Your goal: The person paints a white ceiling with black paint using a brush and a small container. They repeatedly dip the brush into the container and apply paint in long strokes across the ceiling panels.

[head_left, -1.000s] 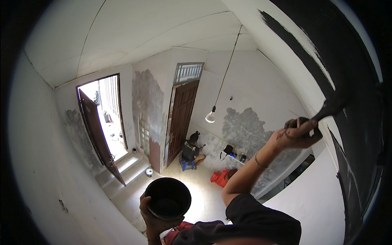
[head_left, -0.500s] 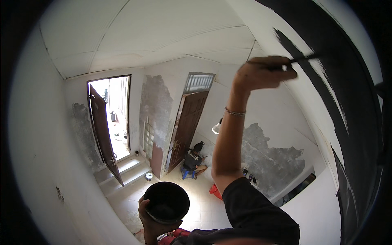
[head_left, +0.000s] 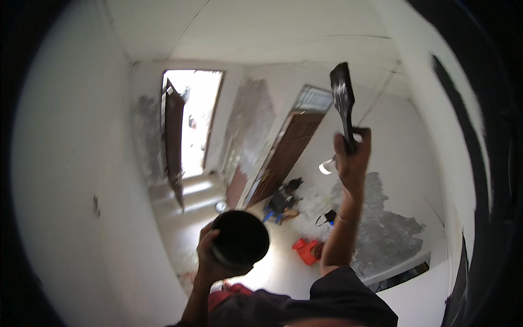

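Note:
My right hand is raised, its fingers closed round the handle of a paintbrush. The brush points upward, its bristles coated in wet-looking black, and stands apart from the wall. Lower down, my left hand grips a round dark tub by its side, with the open mouth facing me. The inside of the tub looks black; how much it holds I cannot tell. Along the wall at the right runs a broad black painted band, with a narrower black stroke beside it and white wall between.
Far below, a person sits on a blue stool by a brown door. Another door stands ajar above steps. A lit bulb hangs near my right wrist. A red bag-like item lies on the floor.
My right hand has drawn the paintbrush away from the black band at the right and turned it upright. The view has shifted, and the tub stays in my left hand.

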`<state>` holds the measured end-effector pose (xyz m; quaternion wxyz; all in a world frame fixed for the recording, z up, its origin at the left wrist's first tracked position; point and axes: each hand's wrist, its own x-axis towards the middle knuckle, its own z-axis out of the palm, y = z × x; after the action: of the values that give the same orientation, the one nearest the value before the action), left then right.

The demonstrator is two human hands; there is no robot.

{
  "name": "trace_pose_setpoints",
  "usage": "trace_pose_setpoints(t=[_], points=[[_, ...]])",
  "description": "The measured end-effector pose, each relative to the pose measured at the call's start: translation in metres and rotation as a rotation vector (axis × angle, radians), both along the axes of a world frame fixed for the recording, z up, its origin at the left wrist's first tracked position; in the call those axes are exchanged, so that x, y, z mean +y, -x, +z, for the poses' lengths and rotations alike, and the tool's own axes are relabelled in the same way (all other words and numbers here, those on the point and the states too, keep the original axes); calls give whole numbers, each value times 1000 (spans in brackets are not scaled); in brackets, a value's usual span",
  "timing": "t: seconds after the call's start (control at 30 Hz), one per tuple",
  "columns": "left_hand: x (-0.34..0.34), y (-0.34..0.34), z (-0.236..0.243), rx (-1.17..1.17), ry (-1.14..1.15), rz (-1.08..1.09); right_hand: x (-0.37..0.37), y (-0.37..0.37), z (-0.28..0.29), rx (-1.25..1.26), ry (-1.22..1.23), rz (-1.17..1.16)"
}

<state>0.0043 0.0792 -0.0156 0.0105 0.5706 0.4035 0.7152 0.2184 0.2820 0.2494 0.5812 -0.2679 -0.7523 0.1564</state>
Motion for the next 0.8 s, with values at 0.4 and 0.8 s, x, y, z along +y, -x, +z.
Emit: trace_pose_setpoints(t=[0.4, 0.8], points=[[18, 7, -12, 171, 13, 222, -107, -17, -37, -916, -97, 242], [13, -18, -8, 167, 78, 156, -103, 55, -68, -1352, -473, 187]])
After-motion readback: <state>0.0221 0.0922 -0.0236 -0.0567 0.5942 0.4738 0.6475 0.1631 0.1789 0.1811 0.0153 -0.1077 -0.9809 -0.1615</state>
